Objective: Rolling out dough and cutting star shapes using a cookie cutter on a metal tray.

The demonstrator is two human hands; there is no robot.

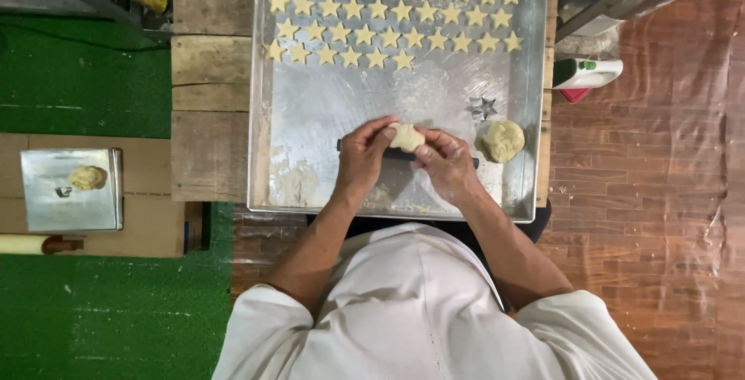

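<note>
Both hands meet over the near part of a large metal baking tray (310, 108). My left hand (362, 156) and my right hand (445, 161) pinch a pale lump of dough (406, 137) between their fingertips, just above a dark rolling pin (403, 155) lying across the tray. A second dough ball (503, 140) rests on the tray to the right of my right hand. A metal star cutter (482, 107) lies just beyond it. Several rows of star-shaped dough pieces (388, 15) fill the far half of the tray.
The tray sits on a wooden table (209, 116). On the left, a small metal tray (54, 201) holds a dough lump (87, 177) and a small cutter, with a rolling pin (31, 244) beside it. A white and green bottle (586, 73) lies at right.
</note>
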